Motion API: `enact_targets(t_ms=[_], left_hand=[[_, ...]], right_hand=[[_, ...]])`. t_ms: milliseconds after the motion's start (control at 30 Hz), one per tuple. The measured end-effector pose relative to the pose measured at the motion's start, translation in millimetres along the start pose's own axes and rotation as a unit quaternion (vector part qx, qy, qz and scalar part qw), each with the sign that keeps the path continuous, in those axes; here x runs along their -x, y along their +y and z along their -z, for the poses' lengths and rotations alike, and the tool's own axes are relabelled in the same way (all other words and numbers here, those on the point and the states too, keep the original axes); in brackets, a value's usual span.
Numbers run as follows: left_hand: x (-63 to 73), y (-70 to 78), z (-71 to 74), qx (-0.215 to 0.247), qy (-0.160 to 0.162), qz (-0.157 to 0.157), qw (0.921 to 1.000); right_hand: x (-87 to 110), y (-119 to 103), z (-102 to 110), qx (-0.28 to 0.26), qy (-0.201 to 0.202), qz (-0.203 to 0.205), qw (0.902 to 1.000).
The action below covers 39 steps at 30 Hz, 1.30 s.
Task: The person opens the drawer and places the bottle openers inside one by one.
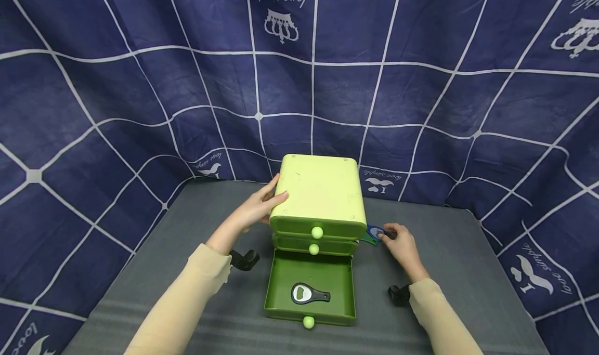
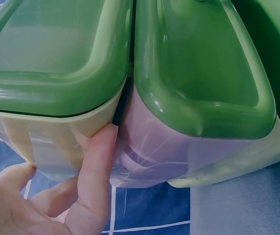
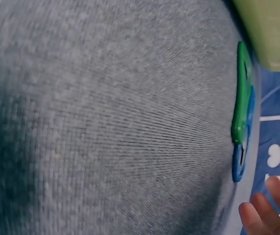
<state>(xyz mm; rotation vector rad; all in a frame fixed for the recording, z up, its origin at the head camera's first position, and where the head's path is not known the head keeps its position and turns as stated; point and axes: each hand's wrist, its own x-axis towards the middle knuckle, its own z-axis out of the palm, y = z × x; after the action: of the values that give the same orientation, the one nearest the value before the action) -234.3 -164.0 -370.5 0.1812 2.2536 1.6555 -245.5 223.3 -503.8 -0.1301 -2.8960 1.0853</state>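
Observation:
My left hand (image 1: 255,209) touches the left side of a small green drawer cabinet (image 1: 320,188) with a pale yellow-green top. In the left wrist view, the thumb (image 2: 96,171) presses the side of the upper section, by the gap between two sections. The lowest drawer (image 1: 311,269) is pulled out. In it lies a black bottle opener (image 1: 310,293) with a silver head. Right of the cabinet, a blue bottle opener (image 1: 376,232) and a green flat piece (image 3: 240,98) overlap on the table. My right hand (image 1: 401,243) is beside them; the right wrist view shows its fingers extended and apart from them.
A grey cloth (image 1: 196,292) covers the table. Behind it hangs a dark blue curtain (image 1: 346,95) with white lines. Black wrist mounts (image 1: 399,296) sit at both wrists. Two upper drawers, with round light-green knobs (image 1: 317,232), are closed.

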Motion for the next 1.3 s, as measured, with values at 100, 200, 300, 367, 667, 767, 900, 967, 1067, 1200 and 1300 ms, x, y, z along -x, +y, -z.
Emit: enact_targets(t_ms=[100, 200, 300, 367, 667, 767, 900, 967, 1067, 1200, 1300], left_hand=[[0.3, -0.2, -0.2, 0.001, 0.002, -0.002, 1.0000], [1.1, -1.0, -0.5, 0.000, 0.002, -0.002, 1.0000], [1.8, -2.1, -1.1, 0.001, 0.000, -0.002, 1.0000], [2.0, -2.7, -1.6, 0.002, -0.002, -0.001, 1.0000], [2.1, -2.8, -2.1, -0.004, 0.004, -0.003, 1.0000], [1.9, -2.9, -2.6, -0.003, 0.004, -0.002, 1.0000], [1.8, -3.2, -3.7, -0.002, 0.003, 0.000, 1.0000], [1.8, -3.2, -4.1, -0.002, 0.003, 0.000, 1.0000], [2.0, -2.4, -4.0, -0.003, 0.004, -0.001, 1.0000], [2.2, -1.0, -3.6, -0.004, 0.007, -0.004, 1.0000], [1.9, -0.3, -3.3, -0.004, 0.007, -0.006, 1.0000]], right_hand=[[-4.5, 2.3, -4.6, -0.002, 0.007, -0.010, 0.9999], [-8.1, 5.3, -10.5, 0.007, 0.010, -0.008, 0.9999], [-9.2, 8.7, -16.5, 0.028, 0.002, 0.000, 0.9996], [-8.9, 10.1, -19.9, 0.046, -0.001, 0.008, 0.9989], [-9.7, 7.1, -26.4, 0.072, 0.011, 0.023, 0.9971], [-11.2, 5.5, -25.7, 0.072, 0.009, 0.004, 0.9974], [-13.2, 2.9, -24.0, 0.057, 0.003, -0.015, 0.9982], [-14.1, 1.5, -22.7, 0.044, -0.005, -0.023, 0.9987], [-15.5, -0.4, -20.0, 0.018, -0.021, -0.050, 0.9983], [-17.0, -2.3, -17.1, -0.007, -0.037, -0.089, 0.9953], [-17.7, -1.4, -17.2, -0.014, -0.038, -0.095, 0.9947]])
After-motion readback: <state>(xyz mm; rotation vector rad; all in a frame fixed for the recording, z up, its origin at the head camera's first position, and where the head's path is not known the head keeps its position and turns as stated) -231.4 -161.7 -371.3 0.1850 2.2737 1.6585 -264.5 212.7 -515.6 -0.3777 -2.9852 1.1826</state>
